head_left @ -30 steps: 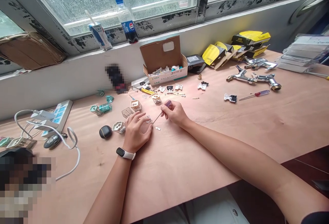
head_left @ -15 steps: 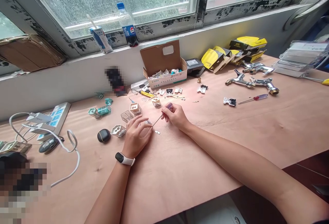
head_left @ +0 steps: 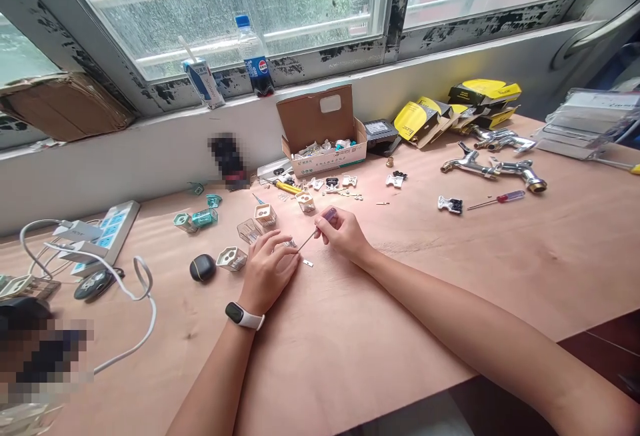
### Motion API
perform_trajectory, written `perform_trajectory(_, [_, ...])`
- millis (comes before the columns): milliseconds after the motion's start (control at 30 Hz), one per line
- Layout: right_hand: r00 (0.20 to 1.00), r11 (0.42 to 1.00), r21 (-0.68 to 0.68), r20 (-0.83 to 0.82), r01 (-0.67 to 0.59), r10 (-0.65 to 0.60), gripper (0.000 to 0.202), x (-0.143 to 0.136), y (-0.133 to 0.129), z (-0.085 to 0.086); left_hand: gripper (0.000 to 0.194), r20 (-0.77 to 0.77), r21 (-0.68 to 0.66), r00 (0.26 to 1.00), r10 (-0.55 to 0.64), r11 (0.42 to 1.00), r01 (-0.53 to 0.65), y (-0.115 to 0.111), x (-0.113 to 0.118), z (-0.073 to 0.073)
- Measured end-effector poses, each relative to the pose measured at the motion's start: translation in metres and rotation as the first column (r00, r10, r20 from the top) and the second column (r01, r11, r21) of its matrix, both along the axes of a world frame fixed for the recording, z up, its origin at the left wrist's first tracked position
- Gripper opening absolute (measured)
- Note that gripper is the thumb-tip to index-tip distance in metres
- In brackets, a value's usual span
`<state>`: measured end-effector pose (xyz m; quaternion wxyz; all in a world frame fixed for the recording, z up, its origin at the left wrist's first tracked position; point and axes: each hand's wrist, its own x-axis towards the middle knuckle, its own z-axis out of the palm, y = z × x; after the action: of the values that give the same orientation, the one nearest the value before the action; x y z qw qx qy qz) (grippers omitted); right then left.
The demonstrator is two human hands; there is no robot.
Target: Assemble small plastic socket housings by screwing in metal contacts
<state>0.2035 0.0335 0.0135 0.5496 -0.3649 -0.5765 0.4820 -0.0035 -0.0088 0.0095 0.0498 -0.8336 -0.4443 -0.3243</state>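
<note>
My right hand [head_left: 343, 233] is closed around the purple handle of a screwdriver [head_left: 307, 241], whose shaft slants down to the left. Its tip reaches the thumb and forefinger of my left hand [head_left: 270, 266]. These fingers curl around a small part [head_left: 291, 243] lying mostly hidden behind them, so I cannot make out what it is. Just right of the left fingertips, a small flat metal blade [head_left: 307, 263] lies on the table. Beyond the left hand are a clear pencil sharpener container [head_left: 249, 231] and cream two-hole pencil sharpeners [head_left: 231, 259].
An open cardboard box [head_left: 325, 164] of small parts stands at the back. A second screwdriver [head_left: 505, 199] and chrome taps [head_left: 470, 164] lie at right. Left are a black case [head_left: 203, 267], teal sharpeners [head_left: 204, 217] and a power strip [head_left: 117, 229].
The camera view has shifted slightly, moving the scene a little down in the picture. Both hands keep nearly the same pose, with the screwdriver tip still at the left fingers.
</note>
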Motion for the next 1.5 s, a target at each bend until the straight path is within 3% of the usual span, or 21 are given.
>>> perform_trajectory(633, [0.984, 0.988, 0.157, 0.178, -0.005, -0.023, 0.014, 0.0011, -0.0092, 0.0055, 0.009, 0.0, -0.014, 1.0, 0.014, 1.0, -0.014, 0.0005, -0.0003, -0.0036])
perform_trajectory(867, [0.993, 0.992, 0.125, 0.114, 0.01, -0.025, 0.015, -0.0001, -0.0052, 0.0023, 0.01, 0.028, 0.007, 0.999, 0.044, 0.999, -0.044, -0.0009, 0.002, -0.0016])
perform_trajectory(1033, [0.999, 0.999, 0.043, 0.023, 0.031, -0.032, 0.021, 0.0, -0.0025, 0.0014, 0.029, 0.05, 0.009, 0.986, 0.157, 0.987, -0.158, 0.0006, 0.0005, -0.0023])
perform_trajectory(1167, [0.999, 1.0, -0.004, -0.022, 0.03, -0.03, 0.025, -0.0005, -0.0005, 0.0, 0.031, -0.01, -0.008, 0.974, 0.228, 0.974, -0.228, 0.0042, -0.0022, -0.0071])
perform_trajectory(1500, [0.999, 0.998, 0.036, 0.004, 0.048, -0.048, 0.026, -0.0022, 0.0001, -0.0025, 0.017, -0.003, -0.016, 0.991, 0.136, 0.991, -0.136, 0.0067, -0.0007, -0.0092])
